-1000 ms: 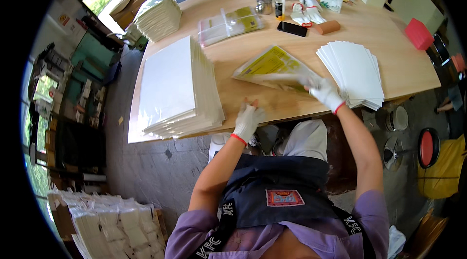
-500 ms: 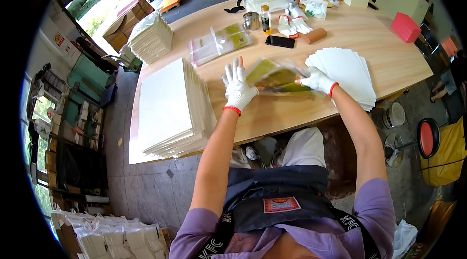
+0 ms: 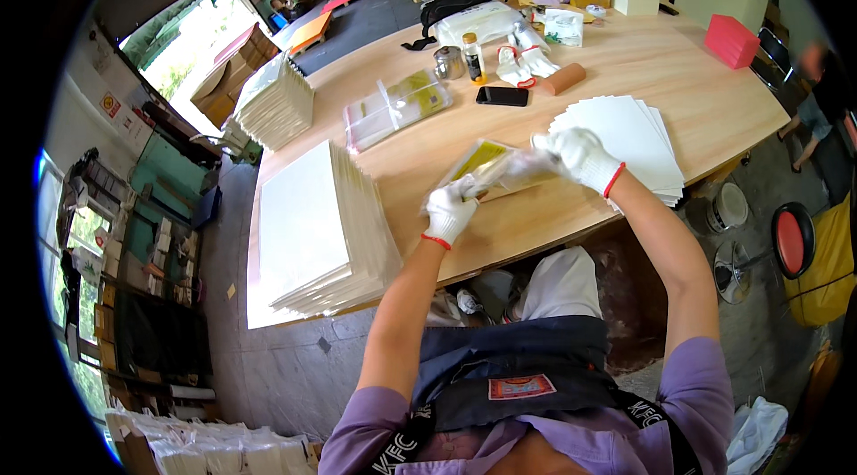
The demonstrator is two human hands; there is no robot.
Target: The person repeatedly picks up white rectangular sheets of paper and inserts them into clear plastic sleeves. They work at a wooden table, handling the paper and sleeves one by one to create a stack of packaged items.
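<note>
My left hand (image 3: 449, 212), in a white knit glove with red cuff, is closed on the near left edge of a clear plastic bag (image 3: 527, 169) with olive-gold print. The far end of the same bag is at my right hand (image 3: 582, 160), gloved alike and closed on it, though blurred there. Between the hands the plastic is bunched and smeared by motion. Under it more gold-printed bags (image 3: 485, 154) lie on the table. Fanned white sheets (image 3: 616, 127) lie just beyond my right hand. Left of my left hand stands a tall stack of white boards in clear sleeves (image 3: 303, 220).
On the wooden table (image 3: 678, 64) are a tied bundle of printed bags (image 3: 397, 109), a black phone (image 3: 502, 96), a bottle (image 3: 473, 60), a metal mug (image 3: 449, 62), spare gloves (image 3: 515, 66), a brown roll (image 3: 563, 79) and a red block (image 3: 731, 41). A person (image 3: 812, 104) is at the far right.
My left hand has gone from spread fingers to closed on the bag and come lower. The bag is now bunched between both hands, and my right hand has turned over. The view has shifted slightly.
</note>
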